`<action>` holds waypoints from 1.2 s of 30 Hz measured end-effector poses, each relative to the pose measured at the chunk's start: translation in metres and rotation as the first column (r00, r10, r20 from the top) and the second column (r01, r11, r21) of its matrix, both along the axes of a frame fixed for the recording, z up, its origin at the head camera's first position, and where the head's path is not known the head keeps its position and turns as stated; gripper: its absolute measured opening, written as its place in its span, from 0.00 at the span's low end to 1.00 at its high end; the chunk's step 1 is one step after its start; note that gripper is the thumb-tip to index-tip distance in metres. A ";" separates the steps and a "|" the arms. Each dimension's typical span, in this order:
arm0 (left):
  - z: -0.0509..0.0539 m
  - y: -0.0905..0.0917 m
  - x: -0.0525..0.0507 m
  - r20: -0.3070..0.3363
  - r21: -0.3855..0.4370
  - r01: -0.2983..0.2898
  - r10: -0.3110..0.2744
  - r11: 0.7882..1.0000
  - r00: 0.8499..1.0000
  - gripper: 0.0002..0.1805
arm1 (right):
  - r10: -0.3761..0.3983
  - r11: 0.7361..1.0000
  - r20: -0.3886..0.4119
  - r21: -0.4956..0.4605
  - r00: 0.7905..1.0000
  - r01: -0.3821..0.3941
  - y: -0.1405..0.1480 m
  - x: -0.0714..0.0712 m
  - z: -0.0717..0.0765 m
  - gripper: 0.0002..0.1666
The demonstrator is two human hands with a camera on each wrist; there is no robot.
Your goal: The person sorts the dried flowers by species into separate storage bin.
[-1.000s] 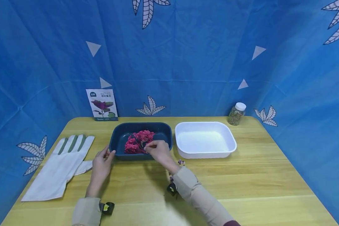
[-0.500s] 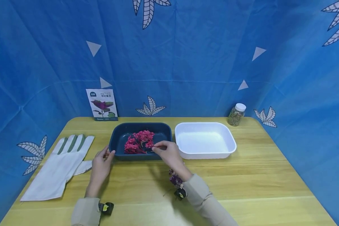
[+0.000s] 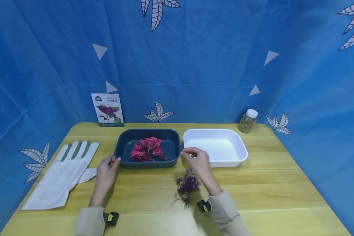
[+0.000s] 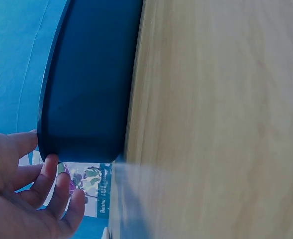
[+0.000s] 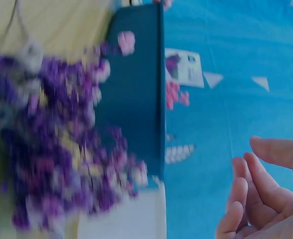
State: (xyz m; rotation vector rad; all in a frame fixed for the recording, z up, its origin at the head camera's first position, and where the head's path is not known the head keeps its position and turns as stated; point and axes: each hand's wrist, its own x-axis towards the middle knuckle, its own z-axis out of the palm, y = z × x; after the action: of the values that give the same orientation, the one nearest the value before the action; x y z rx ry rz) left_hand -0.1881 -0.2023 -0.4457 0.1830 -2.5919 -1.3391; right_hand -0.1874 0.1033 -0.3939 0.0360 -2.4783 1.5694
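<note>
Pink flwrs [image 3: 151, 143] lie in dk tray [image 3: 150, 165], left, so that part looks done; purple flwrs [image 3: 188, 183] on table [image 3: 147, 196], nr side, in neither tray, prob. what's left. L hand [image 3: 105, 172] lightly holds dk tray's nr-left corner, thumb + finger. R hand [image 3: 201, 164], by white tray's [image 3: 228, 163] nr-left corner: empty, thumb-finger gap narrow; contact unclear.

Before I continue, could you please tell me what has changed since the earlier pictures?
The right hand has left the pink flowers and moved right, in front of the white tray; it holds nothing visible. This uncovers the purple flowers. The left hand still holds a corner of the dark tray. Both trays stay in place.
</note>
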 end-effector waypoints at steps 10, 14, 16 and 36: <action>-0.001 0.002 0.000 -0.015 -0.011 -0.008 0.008 1.000 1.000 0.28 | -0.228 0.974 0.063 0.004 0.972 0.228 0.058 -0.005 -0.006 0.13; -0.001 0.002 0.000 -0.016 -0.012 -0.005 0.005 1.000 1.000 0.28 | -0.312 0.950 0.079 0.002 0.947 0.313 0.082 -0.005 -0.012 0.15; -0.001 0.002 0.000 -0.021 -0.012 -0.009 0.009 1.000 1.000 0.27 | -0.351 0.936 0.081 0.001 0.933 0.352 0.093 -0.005 -0.016 0.15; 0.010 0.024 0.008 -0.192 0.056 -0.045 0.055 0.997 0.980 0.24 | -0.554 0.813 0.220 -0.063 0.803 0.579 0.166 -0.002 -0.035 0.20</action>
State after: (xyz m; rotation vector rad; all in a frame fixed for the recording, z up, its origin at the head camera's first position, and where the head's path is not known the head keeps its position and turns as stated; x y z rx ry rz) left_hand -0.1797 -0.1780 -0.4354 0.1187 -2.3786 -1.3364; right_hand -0.1894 0.2695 -0.4289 -0.8419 -2.1949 1.4934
